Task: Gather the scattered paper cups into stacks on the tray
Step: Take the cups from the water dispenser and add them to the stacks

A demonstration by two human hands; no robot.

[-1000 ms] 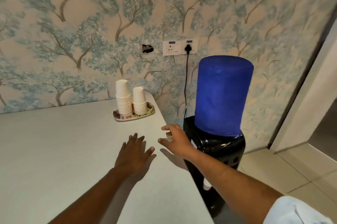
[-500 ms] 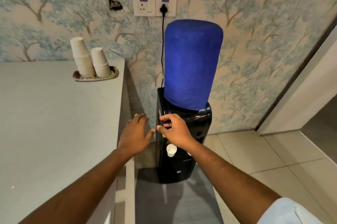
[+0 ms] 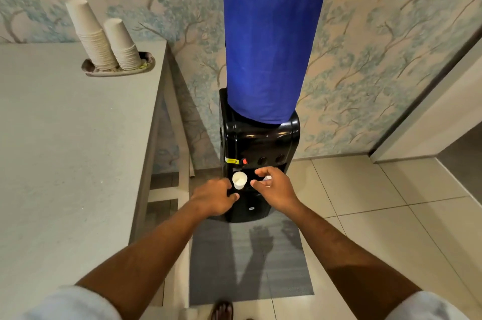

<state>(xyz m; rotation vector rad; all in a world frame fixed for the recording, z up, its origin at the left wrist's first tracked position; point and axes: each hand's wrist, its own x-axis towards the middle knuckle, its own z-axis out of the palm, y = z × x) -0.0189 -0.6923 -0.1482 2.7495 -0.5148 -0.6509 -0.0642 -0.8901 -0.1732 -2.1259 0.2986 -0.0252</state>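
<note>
A single white paper cup (image 3: 239, 180) stands upright in the dispensing recess of the black water dispenser (image 3: 257, 142), mouth upward, long axis vertical; its open rim faces the camera and the interior appears empty. A second small white object (image 3: 268, 178) shows just behind the right hand; it cannot be identified.

The left hand (image 3: 215, 197) is at the dispenser's front, just left of the cup; its fingers are curled loosely, and whether they touch the cup or the dispenser housing cannot be told; it holds nothing visible. The right hand (image 3: 275, 188) sits just right of the cup, thumb and forefinger spread in a partly open pinch; no contact with the cup is evident; it grips nothing.

On the grey counter (image 3: 65, 137) to the left, near the wall, lies an oval patterned tray (image 3: 148, 64); it carries two stacks of inverted paper cups, bases up; the taller stack (image 3: 90, 35) stands left, the shorter stack (image 3: 122, 44) just beside it on the right, the two touching or nearly so; both lean slightly in the wide-angle view.

The dispenser bears a water bottle under a blue cover (image 3: 271, 43); a black cord runs up the wall behind it. A grey mat (image 3: 247, 262) lies on the tiled floor before the dispenser; a sandalled foot (image 3: 221, 310) shows at the bottom edge.
</note>
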